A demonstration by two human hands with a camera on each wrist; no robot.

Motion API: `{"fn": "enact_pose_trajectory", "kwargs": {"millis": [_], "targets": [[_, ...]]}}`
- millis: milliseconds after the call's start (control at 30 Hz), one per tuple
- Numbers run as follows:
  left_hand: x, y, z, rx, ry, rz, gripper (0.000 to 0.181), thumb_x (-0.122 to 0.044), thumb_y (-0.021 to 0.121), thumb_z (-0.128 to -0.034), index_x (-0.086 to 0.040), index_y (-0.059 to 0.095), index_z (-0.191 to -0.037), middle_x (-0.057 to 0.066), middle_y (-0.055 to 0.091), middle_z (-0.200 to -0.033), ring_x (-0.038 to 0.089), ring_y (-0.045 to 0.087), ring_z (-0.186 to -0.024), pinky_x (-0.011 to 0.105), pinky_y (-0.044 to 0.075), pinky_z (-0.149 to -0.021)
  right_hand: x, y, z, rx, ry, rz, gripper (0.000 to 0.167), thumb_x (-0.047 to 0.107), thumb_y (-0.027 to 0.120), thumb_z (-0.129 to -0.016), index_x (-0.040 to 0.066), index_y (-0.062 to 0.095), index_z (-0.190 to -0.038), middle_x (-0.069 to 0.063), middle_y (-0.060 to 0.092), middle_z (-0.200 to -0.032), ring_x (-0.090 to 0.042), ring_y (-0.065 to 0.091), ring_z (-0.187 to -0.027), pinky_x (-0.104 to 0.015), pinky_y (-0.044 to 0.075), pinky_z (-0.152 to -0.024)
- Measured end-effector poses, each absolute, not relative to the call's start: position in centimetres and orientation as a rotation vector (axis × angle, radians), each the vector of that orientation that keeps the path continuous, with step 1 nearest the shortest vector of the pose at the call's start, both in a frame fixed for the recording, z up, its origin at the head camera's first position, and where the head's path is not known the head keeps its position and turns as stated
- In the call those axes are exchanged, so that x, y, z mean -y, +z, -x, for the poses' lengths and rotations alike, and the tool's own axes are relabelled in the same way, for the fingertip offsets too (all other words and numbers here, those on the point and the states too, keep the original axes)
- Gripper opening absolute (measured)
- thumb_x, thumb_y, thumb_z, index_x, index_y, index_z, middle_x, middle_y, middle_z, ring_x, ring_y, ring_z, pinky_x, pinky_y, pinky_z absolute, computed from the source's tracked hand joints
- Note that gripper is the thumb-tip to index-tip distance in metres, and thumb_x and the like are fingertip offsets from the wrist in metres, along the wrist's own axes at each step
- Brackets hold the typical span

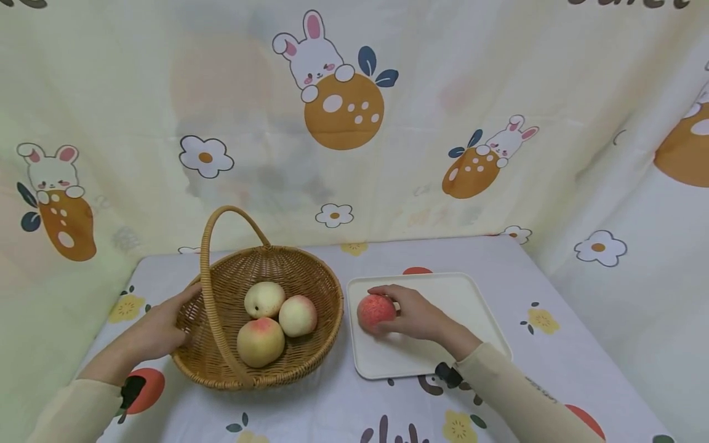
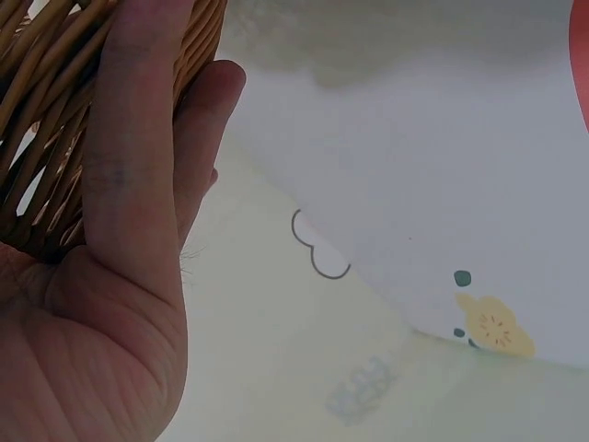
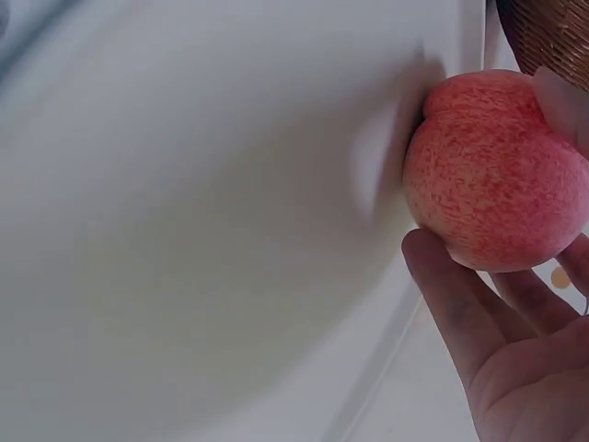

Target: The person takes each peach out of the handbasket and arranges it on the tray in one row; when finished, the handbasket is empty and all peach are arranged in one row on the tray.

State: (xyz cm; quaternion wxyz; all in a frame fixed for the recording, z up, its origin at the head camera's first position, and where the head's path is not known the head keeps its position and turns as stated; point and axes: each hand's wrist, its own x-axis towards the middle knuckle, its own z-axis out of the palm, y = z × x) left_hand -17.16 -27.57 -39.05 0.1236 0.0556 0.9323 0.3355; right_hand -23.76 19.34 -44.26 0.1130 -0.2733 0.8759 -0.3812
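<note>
A red peach is in the grip of my right hand, over the left part of a white tray. The right wrist view shows fingers and thumb around this peach; whether it touches the tray, I cannot tell. My left hand holds the left side of a brown wicker basket that has a tall handle. Close up, the left hand lies against the woven wall. Three pale peaches lie in the basket, the largest peach nearest me.
Basket and tray stand side by side on a table with a white printed cloth. Behind the table hangs a curtain with rabbits and flowers on it. The basket handle arches up on the left, beside my left hand.
</note>
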Motion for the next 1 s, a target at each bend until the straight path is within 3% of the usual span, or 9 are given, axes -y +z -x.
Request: {"fn": "enact_pose_trajectory", "kwargs": {"millis": [100,267,500,633,800,1000], "targets": [[27.6,-38.9,17.1,-2.724,0.976,-0.166,0.098,0.013,0.061,-0.0722,-0.002,0.020,-0.160,0.041,0.029,-0.151,0.046,0.051,-0.107,0.038,0.050,-0.066,-19.1,-44.4,23.7,-2.565,-1.111,0.810,0.070,0.020,0.083,-0.083,0.005,0.053,-0.145,-0.005,0.059,-0.138,-0.019,0.058,-0.118,-0.034,0.051,-0.090],[27.4,-38.9,17.0,-2.739,0.970,-0.190,0.101,0.012,0.063,-0.0705,-0.004,0.020,-0.161,0.041,0.028,-0.152,0.050,0.051,-0.112,0.040,0.051,-0.068,-18.4,-43.6,23.6,-2.641,-1.025,0.841,0.073,0.024,0.084,-0.081,0.008,0.053,-0.146,-0.006,0.057,-0.141,-0.024,0.056,-0.122,-0.043,0.047,-0.098],[27.3,-38.7,16.9,-2.760,0.951,-0.204,0.105,0.013,0.063,-0.0689,-0.009,0.019,-0.162,0.040,0.030,-0.152,0.049,0.053,-0.112,0.042,0.050,-0.070,-14.8,-38.3,23.7,-2.706,-1.134,0.987,0.078,0.042,0.081,-0.083,0.020,0.049,-0.150,0.004,0.049,-0.148,-0.025,0.049,-0.132,-0.046,0.042,-0.105],[27.2,-38.4,16.9,-2.784,0.918,-0.205,0.104,0.013,0.061,-0.0689,-0.008,0.019,-0.162,0.040,0.031,-0.150,0.048,0.051,-0.114,0.043,0.049,-0.072,-11.1,-36.3,23.7,-2.625,-1.131,1.172,0.085,0.045,0.083,-0.081,0.018,0.045,-0.152,0.001,0.047,-0.150,-0.022,0.046,-0.134,-0.044,0.039,-0.108],[26.8,-38.3,16.9,-2.787,0.928,-0.218,0.102,0.015,0.058,-0.0693,-0.006,0.019,-0.161,0.041,0.031,-0.150,0.048,0.050,-0.117,0.042,0.048,-0.072,-7.3,-36.6,23.5,-2.576,-0.875,1.252,0.096,0.049,0.083,-0.079,0.014,0.038,-0.156,-0.002,0.040,-0.156,-0.018,0.035,-0.143,-0.039,0.031,-0.113],[26.9,-38.3,16.9,-2.764,0.953,-0.190,0.102,0.015,0.056,-0.0703,-0.008,0.019,-0.162,0.040,0.030,-0.152,0.043,0.052,-0.106,0.038,0.048,-0.066,-4.7,-38.2,23.5,-2.634,-0.584,1.166,0.096,0.047,0.084,-0.078,0.011,0.039,-0.155,-0.003,0.045,-0.152,-0.016,0.044,-0.136,-0.034,0.040,-0.106]]}}
